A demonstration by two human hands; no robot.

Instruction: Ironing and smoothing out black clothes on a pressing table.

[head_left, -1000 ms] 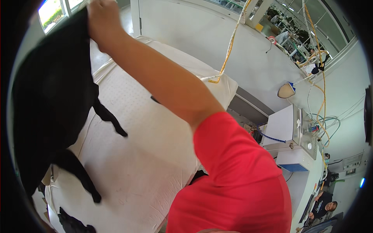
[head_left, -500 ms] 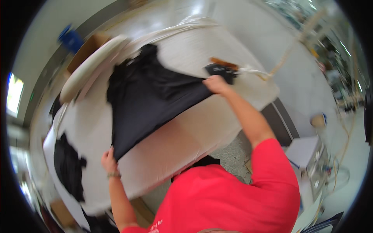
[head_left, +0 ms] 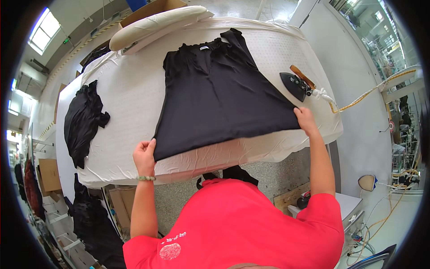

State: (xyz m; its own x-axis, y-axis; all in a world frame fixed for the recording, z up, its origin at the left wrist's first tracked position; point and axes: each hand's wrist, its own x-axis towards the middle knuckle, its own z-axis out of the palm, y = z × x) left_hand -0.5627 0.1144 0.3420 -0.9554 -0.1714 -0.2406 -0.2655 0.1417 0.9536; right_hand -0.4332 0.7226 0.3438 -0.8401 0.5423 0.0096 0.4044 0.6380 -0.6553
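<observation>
So the black top (head_left: 219,96) is laid out flat on the white padded table (head_left: 134,98), neckline pointing away from the person, hem toward them. Left hand (head_left: 144,157) is pinching the near-left corner of the hem, fingers curled over the fabric edge. Right hand (head_left: 305,120) has the near-right corner, also closed on the cloth, just below the iron (head_left: 295,84).

Progress-wise, I'd say the spreading part is mostly there: the body of the top looks smooth and pulled into a neat flared shape, hem line running straight between the two hands. The upper end near the neck and straps is still a bit bunched and rumpled, so that bit would need flattening. The iron is parked on its own at the right side of the table, nobody touching it, cord (head_left: 358,96) trailing off over the edge, so no pressing is happening on this piece right now, going by what shows.

Another black garment (head_left: 83,121) sits crumpled at the left end of the table, well apart from the spread one. There's a long cream padded board (head_left: 156,24) along the far edge. More dark fabric hangs below the table on the left, can't really tell what it is from here.
</observation>
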